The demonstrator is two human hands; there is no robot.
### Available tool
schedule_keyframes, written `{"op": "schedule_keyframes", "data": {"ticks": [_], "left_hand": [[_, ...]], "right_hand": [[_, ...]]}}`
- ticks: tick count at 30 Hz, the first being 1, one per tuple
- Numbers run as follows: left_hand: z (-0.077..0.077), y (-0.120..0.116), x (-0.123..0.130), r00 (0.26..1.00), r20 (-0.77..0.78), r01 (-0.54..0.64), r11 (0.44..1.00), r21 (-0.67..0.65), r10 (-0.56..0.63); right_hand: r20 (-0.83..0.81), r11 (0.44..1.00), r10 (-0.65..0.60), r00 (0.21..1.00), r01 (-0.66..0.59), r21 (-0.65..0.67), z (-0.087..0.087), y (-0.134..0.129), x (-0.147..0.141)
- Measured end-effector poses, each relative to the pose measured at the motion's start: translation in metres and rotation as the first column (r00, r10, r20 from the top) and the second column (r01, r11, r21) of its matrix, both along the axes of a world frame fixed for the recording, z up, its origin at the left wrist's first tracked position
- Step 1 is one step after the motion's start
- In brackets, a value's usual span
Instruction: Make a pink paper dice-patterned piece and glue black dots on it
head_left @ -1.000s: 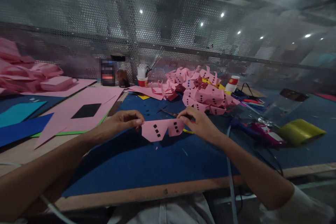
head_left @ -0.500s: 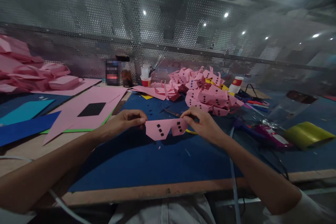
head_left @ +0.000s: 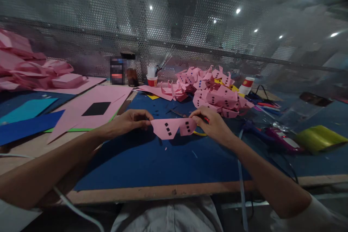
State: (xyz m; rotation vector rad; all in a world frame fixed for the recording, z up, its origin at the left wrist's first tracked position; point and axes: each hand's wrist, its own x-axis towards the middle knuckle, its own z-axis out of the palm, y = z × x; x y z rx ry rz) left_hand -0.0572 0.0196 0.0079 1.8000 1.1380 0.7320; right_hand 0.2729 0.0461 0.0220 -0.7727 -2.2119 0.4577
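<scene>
Between my hands, a pair of pink paper glasses (head_left: 175, 126) with small black squares on both lens shapes is held up above the blue table surface. My left hand (head_left: 133, 120) pinches its left end. The right end is pinched by the fingers of my right hand (head_left: 209, 121). Just behind the glasses lies a pair of scissors (head_left: 200, 133), its yellow handle partly hidden by my right hand. Farther back rises a heap of similar pink paper glasses (head_left: 214, 96), also marked with dark squares.
Pink sheets (head_left: 78, 116) with a black piece (head_left: 96, 108) lie left, beside blue strips (head_left: 29, 127). Folded pink pieces (head_left: 32, 69) are piled far left. Paper cups (head_left: 151, 80) stand behind. A magenta glue gun (head_left: 282, 139) and a yellow roll (head_left: 320, 139) lie right, near a hanging cable (head_left: 241, 181).
The paper glasses appear slightly higher and a little to the right, curving more between my hands. Both hands keep their pinch. The whole view has shifted slightly.
</scene>
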Motion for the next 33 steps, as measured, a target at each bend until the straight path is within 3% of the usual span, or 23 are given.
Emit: {"op": "schedule_keyframes", "data": {"ticks": [11, 33], "left_hand": [[0.002, 0.004, -0.011, 0.997, 0.073, 0.016, 1.0, -0.024, -0.014], [0.0, 0.007, -0.013, 0.998, 0.044, 0.044, 0.999, 0.001, -0.044]], "right_hand": [[0.003, 1.0, -0.007, 1.0, 0.007, -0.001, 0.0, 0.004, 0.002], [0.02, 0.998, 0.043, 0.999, -0.042, -0.045, -0.002, 0.001, 0.0]]}}
